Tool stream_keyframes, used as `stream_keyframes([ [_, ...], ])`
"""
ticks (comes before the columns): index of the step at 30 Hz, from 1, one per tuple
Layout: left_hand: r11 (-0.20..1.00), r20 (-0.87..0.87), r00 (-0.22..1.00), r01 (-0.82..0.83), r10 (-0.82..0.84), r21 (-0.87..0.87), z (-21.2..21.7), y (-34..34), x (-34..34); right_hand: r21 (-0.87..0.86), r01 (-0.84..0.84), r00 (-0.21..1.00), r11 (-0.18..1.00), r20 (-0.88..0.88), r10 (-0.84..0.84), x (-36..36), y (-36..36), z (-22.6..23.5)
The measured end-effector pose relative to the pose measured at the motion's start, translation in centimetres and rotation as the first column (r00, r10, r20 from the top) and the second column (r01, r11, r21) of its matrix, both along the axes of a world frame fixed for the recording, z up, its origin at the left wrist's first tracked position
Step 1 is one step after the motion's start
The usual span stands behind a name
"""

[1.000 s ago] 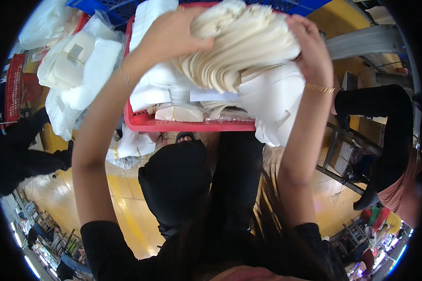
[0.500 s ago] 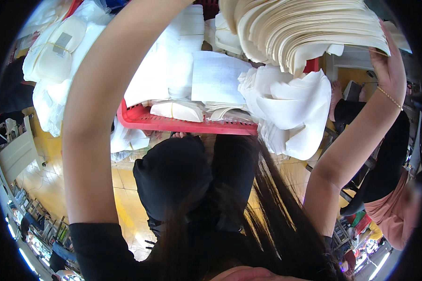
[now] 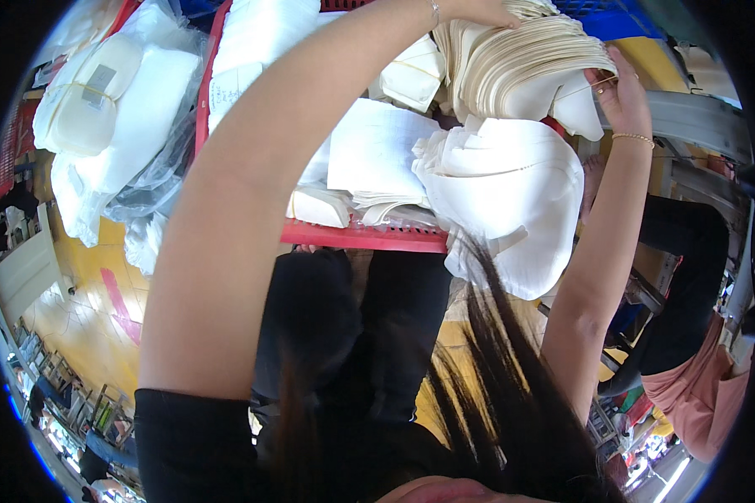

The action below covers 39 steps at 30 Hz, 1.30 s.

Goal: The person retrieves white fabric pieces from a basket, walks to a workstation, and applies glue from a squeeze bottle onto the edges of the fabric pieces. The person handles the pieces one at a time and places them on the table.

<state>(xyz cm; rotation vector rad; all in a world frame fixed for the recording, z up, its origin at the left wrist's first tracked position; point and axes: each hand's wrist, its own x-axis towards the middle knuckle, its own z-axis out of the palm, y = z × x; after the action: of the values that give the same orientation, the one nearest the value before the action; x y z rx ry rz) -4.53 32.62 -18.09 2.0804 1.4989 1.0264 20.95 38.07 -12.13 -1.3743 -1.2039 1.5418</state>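
A thick, fanned stack of cream cut sheets [image 3: 512,71] lies bent at the far right of the red basket. My left hand [image 3: 478,10] grips its far side from above, the fingertips over its upper edge. At the stack's right end my right hand [image 3: 622,96] holds it, fingers curled at the edge beside a thin yellowish band. Just nearer, a loose pile of white curved sheets [image 3: 512,180] hangs over the basket's corner. Left of that pile is a white gridded sheet [image 3: 377,151] on more stacked pieces. A banded cream bundle [image 3: 411,74] sits beside the held stack.
The red plastic basket [image 3: 369,236] stands before my knees, filled with white stacks. Plastic-wrapped white bundles [image 3: 134,109] are at the left. A blue crate [image 3: 612,18] is at the far right. A seated person in dark trousers [image 3: 688,277] is close on my right.
Both hands have brought the cream stack lower and leftward, down toward the basket's far right. My left forearm has swung right, and my left hand has come into view.
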Motion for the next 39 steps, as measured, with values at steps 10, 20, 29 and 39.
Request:
stream_keyframes([
  [10, 0.899, -0.119, 0.945, -0.327, 0.305, -0.29, -1.2, -23.9, -3.0, 0.748, -0.425, 0.818, 0.51, 0.559, -0.137, -2.3, -17.3, 2.0],
  [20, 0.767, 0.503, 0.646, -0.207, 0.574, -0.608, -5.3, -30.3, 1.0, 0.318, -0.942, 0.305, 0.112, 0.945, -0.118, -7.4, -28.4, -9.8],
  [29, 0.828, -0.085, 0.995, -0.098, 0.062, -0.553, -6.8, -34.8, -1.1, 0.35, -0.923, 0.345, 0.162, 0.937, -0.059, -7.4, -27.3, -9.4],
  [39, 0.774, -0.429, 0.898, -0.2, -0.101, -0.6, -4.0, -36.4, -3.7, 0.259, -0.935, 0.286, 0.241, 0.954, 0.088, -7.3, -24.8, -7.5],
])
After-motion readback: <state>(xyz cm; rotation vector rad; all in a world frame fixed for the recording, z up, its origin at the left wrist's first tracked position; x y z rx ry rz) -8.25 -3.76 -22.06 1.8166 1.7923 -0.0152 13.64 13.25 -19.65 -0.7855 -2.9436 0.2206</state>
